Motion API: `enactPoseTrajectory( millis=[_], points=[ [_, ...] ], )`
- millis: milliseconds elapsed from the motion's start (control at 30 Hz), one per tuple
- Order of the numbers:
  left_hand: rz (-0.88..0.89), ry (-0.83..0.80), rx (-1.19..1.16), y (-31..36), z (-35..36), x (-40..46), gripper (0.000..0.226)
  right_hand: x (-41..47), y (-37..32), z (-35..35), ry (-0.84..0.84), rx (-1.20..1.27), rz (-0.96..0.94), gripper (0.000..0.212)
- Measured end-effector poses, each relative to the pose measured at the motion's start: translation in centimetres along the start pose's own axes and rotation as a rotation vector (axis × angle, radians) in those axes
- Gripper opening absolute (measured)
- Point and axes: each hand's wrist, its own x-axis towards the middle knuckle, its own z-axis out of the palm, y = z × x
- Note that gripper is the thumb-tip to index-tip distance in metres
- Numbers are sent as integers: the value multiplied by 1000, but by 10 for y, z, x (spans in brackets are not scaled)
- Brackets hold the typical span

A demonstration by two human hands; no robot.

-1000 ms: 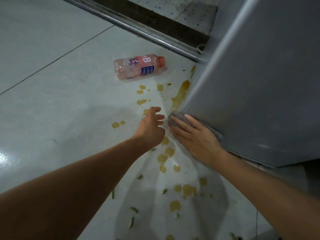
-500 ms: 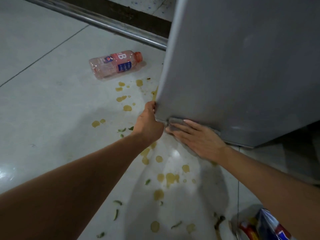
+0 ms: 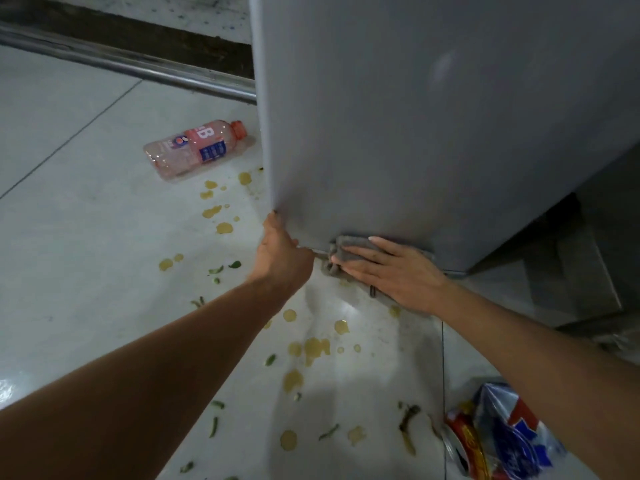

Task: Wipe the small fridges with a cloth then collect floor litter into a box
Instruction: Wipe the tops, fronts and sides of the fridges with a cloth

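A small grey fridge (image 3: 433, 126) fills the upper right, its door swung out over the floor. My left hand (image 3: 280, 252) grips the door's lower left corner. My right hand (image 3: 394, 271) lies flat on a grey cloth (image 3: 341, 249), pressing it against the door's bottom edge. An empty pink plastic bottle (image 3: 195, 148) with an orange cap lies on its side on the floor to the left of the fridge. A crumpled red, white and blue snack wrapper (image 3: 502, 434) lies at the lower right.
The white tiled floor (image 3: 86, 237) carries several yellow-brown spill spots (image 3: 313, 349) and green vegetable scraps (image 3: 216, 415). A metal door track (image 3: 131, 64) runs across the far edge. A dark gap (image 3: 568, 265) shows beside the fridge body at the right.
The fridge door has swung leftward across the view. My left hand went from hanging open over the floor to gripping the door's lower corner. My right hand kept the cloth at the bottom edge.
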Motion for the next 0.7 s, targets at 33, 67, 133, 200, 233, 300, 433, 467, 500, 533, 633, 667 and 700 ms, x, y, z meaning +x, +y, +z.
enactPoseTrajectory(
  millis=[33, 67, 133, 200, 233, 300, 433, 467, 500, 533, 633, 667, 700],
  points=[
    [2, -3, -6, 1, 4, -3, 75, -3, 4, -1, 41, -19, 42, 60],
    [6, -11, -11, 3, 9, -6, 76, -8, 10, -2, 115, -25, 124, 57],
    [-1, -31, -23, 7, 20, -10, 75, -20, 23, -9, 260, 30, 341, 52],
    [-17, -50, -31, 11, 32, -13, 73, -32, 31, -10, 353, 71, 491, 50],
    [-28, -60, -35, 13, 37, -14, 72, -37, 31, -8, 355, 98, 510, 50],
    [-59, -77, -46, 17, 45, -16, 72, -44, 21, 0, 276, 169, 435, 50],
    [-99, -100, -36, 22, 53, -16, 73, -60, 5, 20, -114, 225, 112, 82],
    [-103, -100, -19, 23, 54, -16, 71, -62, 3, 22, -213, 213, 76, 90],
    [-108, -103, 2, 24, 56, -17, 68, -64, 4, 23, -268, 200, 61, 94],
    [-114, -110, 19, 25, 58, -19, 66, -65, 5, 22, -282, 189, 53, 95],
    [-114, -144, 16, 31, 67, -24, 65, -66, 21, 8, -90, 169, 144, 75],
    [-116, -153, 4, 33, 72, -24, 66, -68, 26, 5, 38, 202, 236, 60],
    [-122, -161, -7, 35, 76, -24, 66, -72, 28, 4, 103, 220, 304, 53]
  ],
)
